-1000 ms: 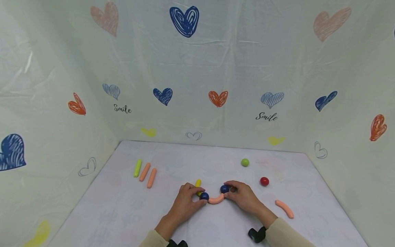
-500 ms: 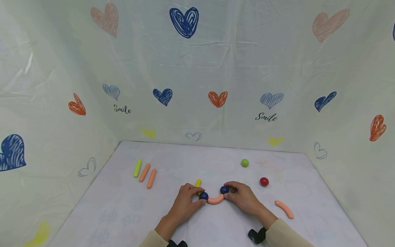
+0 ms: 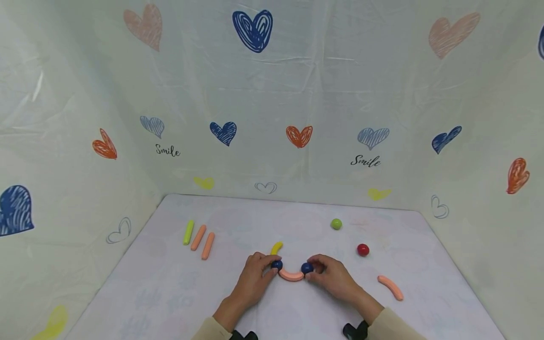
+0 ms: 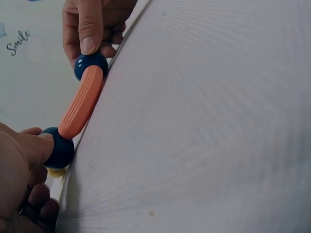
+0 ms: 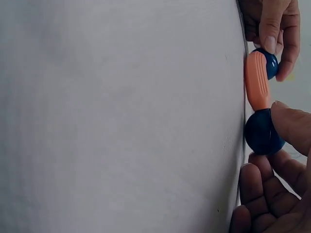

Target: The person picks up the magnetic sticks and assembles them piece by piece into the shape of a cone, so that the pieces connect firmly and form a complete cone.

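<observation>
A curved orange rod (image 3: 291,276) with grooves along its side joins two dark blue balls low over the white table. In the head view my left hand (image 3: 251,279) pinches the left blue ball (image 3: 277,265) between thumb and fingers. My right hand (image 3: 335,278) pinches the right blue ball (image 3: 307,268); the right wrist view shows its thumb against this ball (image 5: 264,132). A curved yellow rod (image 3: 276,248) sticks out beyond the left fingers. Its near end is hidden, so I cannot tell whether it meets the left ball.
On the left of the table (image 3: 140,283) lie a lime green rod (image 3: 189,232) and two orange rods (image 3: 198,237). A green ball (image 3: 336,224), a red ball (image 3: 363,250) and another curved orange rod (image 3: 390,287) lie to the right. Heart-printed sheeting (image 3: 272,94) hangs behind.
The joined piece has turned slightly: the left ball has risen a little in the view, the right ball has come down, and both have shifted left. The yellow rod's curve now shows more.
</observation>
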`<state>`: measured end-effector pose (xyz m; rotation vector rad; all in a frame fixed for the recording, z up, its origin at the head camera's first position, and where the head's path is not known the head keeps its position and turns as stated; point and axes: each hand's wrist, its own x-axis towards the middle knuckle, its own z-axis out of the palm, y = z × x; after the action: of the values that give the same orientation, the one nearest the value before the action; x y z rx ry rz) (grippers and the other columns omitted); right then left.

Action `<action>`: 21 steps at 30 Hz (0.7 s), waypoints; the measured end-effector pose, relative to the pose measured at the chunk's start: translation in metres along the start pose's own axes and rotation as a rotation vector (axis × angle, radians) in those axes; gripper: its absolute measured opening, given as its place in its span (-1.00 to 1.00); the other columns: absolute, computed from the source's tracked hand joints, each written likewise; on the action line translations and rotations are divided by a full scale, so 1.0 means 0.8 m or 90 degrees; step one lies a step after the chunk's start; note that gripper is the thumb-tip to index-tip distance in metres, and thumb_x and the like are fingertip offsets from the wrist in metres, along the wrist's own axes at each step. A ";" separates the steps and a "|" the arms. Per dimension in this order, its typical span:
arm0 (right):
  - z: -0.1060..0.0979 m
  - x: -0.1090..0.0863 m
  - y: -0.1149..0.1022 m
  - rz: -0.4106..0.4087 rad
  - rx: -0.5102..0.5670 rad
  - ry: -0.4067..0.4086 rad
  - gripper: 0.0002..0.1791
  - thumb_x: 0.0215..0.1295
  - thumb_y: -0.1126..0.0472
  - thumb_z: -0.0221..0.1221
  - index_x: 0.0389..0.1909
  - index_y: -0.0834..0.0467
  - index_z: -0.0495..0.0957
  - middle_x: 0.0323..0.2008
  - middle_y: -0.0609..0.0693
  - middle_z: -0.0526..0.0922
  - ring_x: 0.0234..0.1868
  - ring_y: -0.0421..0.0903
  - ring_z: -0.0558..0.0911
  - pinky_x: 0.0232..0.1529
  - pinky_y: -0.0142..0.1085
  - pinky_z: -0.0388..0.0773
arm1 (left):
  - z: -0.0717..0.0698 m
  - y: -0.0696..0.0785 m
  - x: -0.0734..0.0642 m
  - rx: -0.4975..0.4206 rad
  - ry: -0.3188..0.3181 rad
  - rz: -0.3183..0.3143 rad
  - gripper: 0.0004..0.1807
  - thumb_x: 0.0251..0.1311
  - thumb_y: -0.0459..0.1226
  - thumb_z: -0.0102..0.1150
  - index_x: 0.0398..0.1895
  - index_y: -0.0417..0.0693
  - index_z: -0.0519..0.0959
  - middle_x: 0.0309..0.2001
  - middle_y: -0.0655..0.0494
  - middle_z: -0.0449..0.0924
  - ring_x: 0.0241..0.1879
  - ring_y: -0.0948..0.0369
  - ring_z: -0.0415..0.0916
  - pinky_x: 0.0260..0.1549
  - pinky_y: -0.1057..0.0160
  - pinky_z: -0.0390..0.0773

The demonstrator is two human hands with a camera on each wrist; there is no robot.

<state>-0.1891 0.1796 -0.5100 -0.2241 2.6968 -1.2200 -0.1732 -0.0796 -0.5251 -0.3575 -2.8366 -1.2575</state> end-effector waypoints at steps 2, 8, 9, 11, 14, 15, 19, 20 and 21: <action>0.001 -0.003 0.000 -0.013 0.000 -0.009 -0.57 0.26 0.10 0.49 0.11 0.09 0.66 -0.24 -0.12 0.62 -0.20 -0.12 0.53 -0.23 -0.36 0.48 | 0.000 -0.001 0.000 -0.003 0.003 0.009 -0.66 0.50 -0.21 0.23 0.26 0.19 0.67 -0.12 0.27 0.45 -0.13 0.30 0.30 -0.21 0.34 0.42; 0.005 -0.008 -0.002 -0.047 -0.006 -0.018 -0.57 0.27 0.14 0.48 0.12 0.12 0.65 -0.21 -0.12 0.62 -0.20 -0.13 0.53 -0.22 -0.39 0.49 | -0.001 -0.004 -0.001 -0.015 0.015 0.040 -0.71 0.50 -0.27 0.21 0.17 0.19 0.73 -0.16 0.28 0.44 -0.14 0.31 0.31 -0.21 0.35 0.44; 0.005 -0.008 -0.002 -0.051 -0.009 -0.015 -0.58 0.27 0.14 0.48 0.12 0.12 0.65 -0.21 -0.12 0.62 -0.20 -0.14 0.53 -0.22 -0.39 0.49 | -0.001 -0.005 -0.001 -0.015 0.017 0.045 -0.72 0.49 -0.28 0.22 0.15 0.19 0.75 -0.16 0.29 0.44 -0.14 0.31 0.31 -0.20 0.34 0.44; 0.006 -0.008 -0.002 -0.056 -0.014 -0.011 -0.58 0.27 0.14 0.47 0.11 0.12 0.65 -0.20 -0.13 0.62 -0.20 -0.16 0.53 -0.21 -0.40 0.49 | -0.001 -0.007 -0.001 -0.018 0.017 0.054 -0.74 0.47 -0.29 0.24 0.09 0.19 0.77 -0.17 0.29 0.44 -0.15 0.31 0.31 -0.19 0.34 0.45; 0.008 -0.008 -0.002 -0.062 -0.019 -0.002 -0.59 0.27 0.14 0.47 0.10 0.12 0.65 -0.20 -0.14 0.62 -0.23 -0.19 0.53 -0.22 -0.40 0.49 | -0.002 -0.006 -0.001 -0.023 0.009 0.055 -0.77 0.43 -0.27 0.31 0.04 0.21 0.80 -0.17 0.29 0.42 -0.14 0.30 0.31 -0.17 0.33 0.45; 0.009 -0.008 -0.002 -0.063 -0.020 0.001 -0.59 0.27 0.14 0.48 0.10 0.12 0.65 -0.21 -0.13 0.62 -0.23 -0.20 0.53 -0.22 -0.39 0.49 | -0.002 -0.006 -0.001 -0.024 0.004 0.058 -0.77 0.40 -0.26 0.35 0.03 0.20 0.80 -0.17 0.28 0.42 -0.13 0.28 0.31 -0.16 0.32 0.45; 0.011 -0.008 -0.004 -0.056 -0.019 0.012 -0.59 0.25 0.14 0.49 0.09 0.12 0.66 -0.22 -0.12 0.62 -0.25 -0.21 0.52 -0.25 -0.39 0.48 | -0.002 -0.004 -0.002 -0.025 -0.019 0.052 -0.75 0.31 -0.22 0.44 0.03 0.21 0.80 -0.15 0.27 0.39 -0.08 0.26 0.30 -0.10 0.29 0.45; 0.011 -0.008 -0.005 -0.054 -0.017 0.013 -0.58 0.25 0.14 0.49 0.09 0.12 0.66 -0.22 -0.12 0.62 -0.25 -0.21 0.52 -0.25 -0.39 0.47 | -0.002 -0.004 -0.002 -0.023 -0.023 0.052 -0.74 0.29 -0.22 0.45 0.03 0.21 0.80 -0.14 0.27 0.38 -0.07 0.26 0.29 -0.09 0.29 0.45; 0.012 -0.009 -0.006 -0.052 -0.015 0.015 -0.59 0.24 0.15 0.49 0.09 0.12 0.66 -0.22 -0.11 0.62 -0.26 -0.20 0.52 -0.25 -0.39 0.47 | -0.003 -0.003 -0.002 -0.023 -0.027 0.050 -0.73 0.28 -0.22 0.46 0.03 0.21 0.80 -0.14 0.27 0.38 -0.06 0.26 0.29 -0.08 0.28 0.45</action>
<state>-0.1800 0.1712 -0.5121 -0.3274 2.7487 -1.2197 -0.1724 -0.0831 -0.5259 -0.4971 -2.8079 -1.3021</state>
